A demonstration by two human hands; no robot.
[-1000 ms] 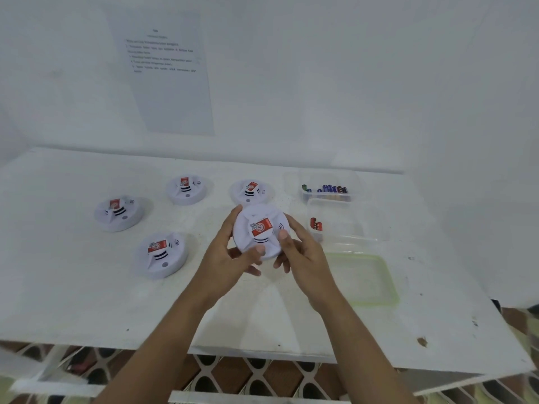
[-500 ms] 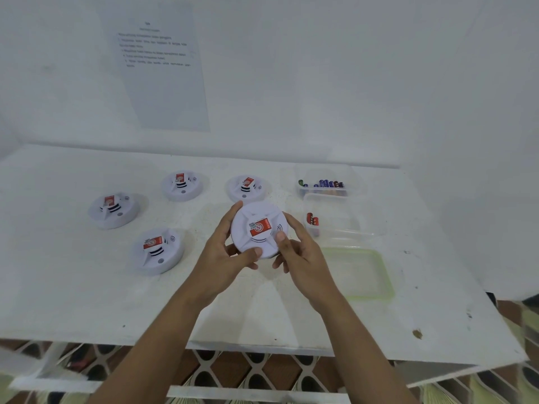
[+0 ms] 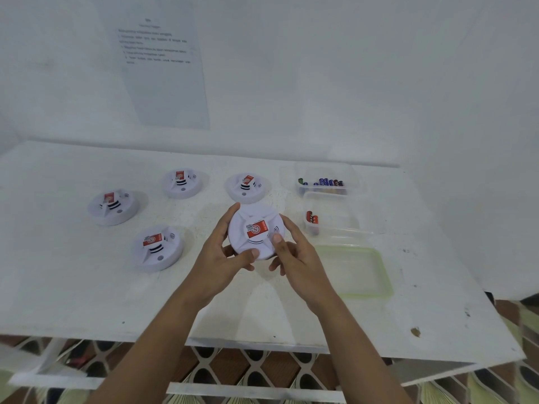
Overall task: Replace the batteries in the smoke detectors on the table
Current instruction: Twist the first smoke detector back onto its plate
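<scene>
Smoke detector (image 3: 255, 230), white, round, red label facing up: held between both hands over the middle of the tabletop (image 3: 87, 287).

Left hand (image 3: 221, 258): grip closed round the detector's left edge, thumb on the near rim, fingers curled beneath.

Right hand (image 3: 300, 258): grip closed round the right edge, thumb pressed on the face beside the label.

Four more lie flat on the tabletop: far-left detector (image 3: 113, 207), back-left detector (image 3: 182, 183), back-middle detector (image 3: 246, 188), near-left detector (image 3: 157, 247).

To the right, far tub (image 3: 350, 173), clear, holds mixed batteries (image 3: 323, 182). Near tub (image 3: 344, 205), just in front of it, holds red batteries (image 3: 312, 218). Green-edged lid (image 3: 385, 275) lies flat nearer still.

Printed sheet (image 3: 163, 68) on the wall; text unreadable.
</scene>
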